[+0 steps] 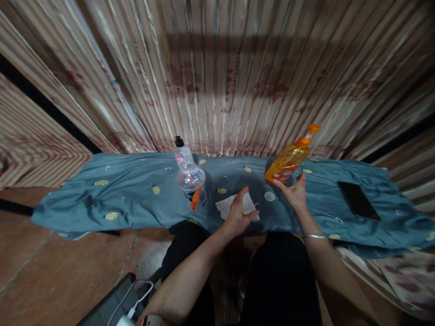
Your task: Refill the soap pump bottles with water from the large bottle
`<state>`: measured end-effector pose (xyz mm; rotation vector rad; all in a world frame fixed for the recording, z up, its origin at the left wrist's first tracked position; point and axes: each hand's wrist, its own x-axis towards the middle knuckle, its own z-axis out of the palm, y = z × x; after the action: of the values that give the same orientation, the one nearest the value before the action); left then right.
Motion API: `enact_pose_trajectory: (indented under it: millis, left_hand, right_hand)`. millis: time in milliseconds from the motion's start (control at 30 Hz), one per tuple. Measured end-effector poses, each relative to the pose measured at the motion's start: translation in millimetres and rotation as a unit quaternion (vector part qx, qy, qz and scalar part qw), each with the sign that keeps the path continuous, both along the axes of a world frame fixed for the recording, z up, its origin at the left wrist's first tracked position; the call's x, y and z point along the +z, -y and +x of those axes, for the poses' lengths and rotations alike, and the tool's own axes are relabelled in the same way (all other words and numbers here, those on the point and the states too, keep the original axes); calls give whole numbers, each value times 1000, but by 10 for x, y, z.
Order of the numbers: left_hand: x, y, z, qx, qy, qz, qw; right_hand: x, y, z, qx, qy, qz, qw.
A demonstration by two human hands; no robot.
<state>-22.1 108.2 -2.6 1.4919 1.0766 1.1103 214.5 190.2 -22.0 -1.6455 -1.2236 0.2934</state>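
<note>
My left hand [238, 215] is over a crumpled white tissue or cloth [224, 206], thumb and fingers apart; whether its fingertips touch the white piece is unclear. Just right of it lies a small clear round disc [269, 196], like a lid. An orange pump bottle [287, 160] with an orange liquid look and a red label rises at the right. Close to its lower part is my right hand [295, 194], thumb and fingers spread, not wrapped round the bottle. Contact there is hard to judge.
A clear bottle with a black cap [184, 158] stands behind a clear plastic container [190, 179] bearing an orange strip [195, 199]. A dark phone [358, 200] lies at the right on the teal cloth-covered table [136, 203]. A patterned curtain [217, 81] hangs behind.
</note>
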Motion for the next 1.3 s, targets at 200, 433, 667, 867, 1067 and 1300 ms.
enact_pose_trajectory:
  millis: [200,433,667,867,1067,1300]
  left_hand:
    - [0,-48,-63,18,2,-5,1000]
    - [-14,-154,-114,60,30,-30,997]
    - [-107,-186,-203,119,93,-98,984]
    - [-116,-172,-264,128,106,-112,980]
    - [-123,-183,-282,113,118,-76,984]
    - [-75,-136,-260,128,61,-90,986]
  right_hand:
    - [318,590,-298,99,13,57,993]
    - [1171,-325,-1567,363,61,65,928]
    - [1290,-1075,-2797,487,150,-36,860]
    - [1098,-1173,-3099,510,164,-34,844]
    - [939,-1106,-3140,471,163,-38,866]
    - [994,-968,-2393,318,126,-9,939]
